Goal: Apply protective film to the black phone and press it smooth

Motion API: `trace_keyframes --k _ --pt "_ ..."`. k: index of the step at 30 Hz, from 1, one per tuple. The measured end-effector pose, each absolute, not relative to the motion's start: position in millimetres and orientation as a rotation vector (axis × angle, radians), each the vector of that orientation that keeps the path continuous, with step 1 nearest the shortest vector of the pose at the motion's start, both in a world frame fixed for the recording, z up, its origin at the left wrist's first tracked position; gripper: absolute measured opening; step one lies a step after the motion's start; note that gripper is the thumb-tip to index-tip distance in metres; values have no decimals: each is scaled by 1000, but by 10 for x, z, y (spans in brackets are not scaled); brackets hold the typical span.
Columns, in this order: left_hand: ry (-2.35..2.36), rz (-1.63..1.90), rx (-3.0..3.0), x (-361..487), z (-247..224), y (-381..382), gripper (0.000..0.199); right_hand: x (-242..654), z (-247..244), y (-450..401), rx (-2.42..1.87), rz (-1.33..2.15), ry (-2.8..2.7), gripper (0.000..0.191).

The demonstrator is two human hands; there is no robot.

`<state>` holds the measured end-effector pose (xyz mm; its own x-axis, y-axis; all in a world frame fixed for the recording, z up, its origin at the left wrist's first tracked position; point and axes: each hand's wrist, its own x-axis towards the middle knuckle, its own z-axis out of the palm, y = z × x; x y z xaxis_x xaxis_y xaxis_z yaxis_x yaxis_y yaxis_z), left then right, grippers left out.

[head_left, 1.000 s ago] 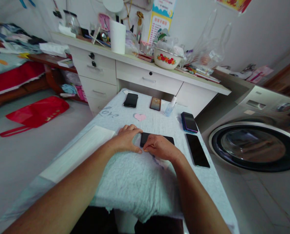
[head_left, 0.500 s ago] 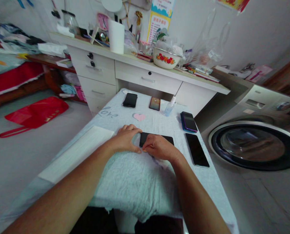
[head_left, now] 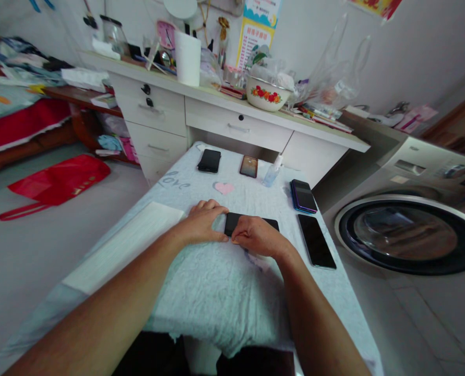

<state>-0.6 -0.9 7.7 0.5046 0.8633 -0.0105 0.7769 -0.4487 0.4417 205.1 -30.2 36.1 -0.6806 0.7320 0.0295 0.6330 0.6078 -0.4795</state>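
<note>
From where I sit, the slim, black, rectangular phone (head_left: 229, 224) lies flat on the cloth-covered pale table (head_left: 201, 292). My left hand (head_left: 207, 223) spans its left end, thumb and forefinger apart at the corners; my right hand (head_left: 258, 236) is curled over the near edge, fingertips together — what they pinch, if anything, I can't tell. I read this as close work along that edge, calling next for a steady left grip and light, even pressure. Containers: a clear bottle (head_left: 272, 176) of pale blue liquid stands beyond the phone. Farther back, a white enamel bowl (head_left: 266, 96) with red flowers holds crumpled clear plastic (head_left: 274, 77) — the dark-lidded glass jar's (head_left: 115, 37) contents I can't make out.
</note>
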Motion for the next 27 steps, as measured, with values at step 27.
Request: trace_keyframes --k 27 --pt "1343 311 2392 -6 25 9 74 1964 184 -200 -1644 295 -2259 23"
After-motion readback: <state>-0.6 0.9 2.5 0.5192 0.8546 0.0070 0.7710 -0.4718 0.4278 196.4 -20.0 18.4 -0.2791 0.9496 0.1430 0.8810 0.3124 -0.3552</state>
